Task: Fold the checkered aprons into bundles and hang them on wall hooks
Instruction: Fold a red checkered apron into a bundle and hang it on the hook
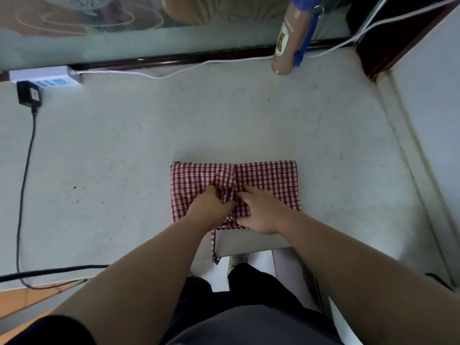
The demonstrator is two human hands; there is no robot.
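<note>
A red-and-white checkered apron lies folded into a rectangle near the front edge of the pale countertop. Two flaps meet at a seam in its middle. My left hand grips a bunched fold of the left flap beside that seam. My right hand rests on the right flap, its fingers pointing at the seam and its thumb tucked at the apron's near edge. One apron strap hangs over the counter's front edge.
A white power strip with a black adapter sits at the back left, its black cable running forward. A white cord crosses the back. A brown rolled bundle with a blue clip stands at the back right.
</note>
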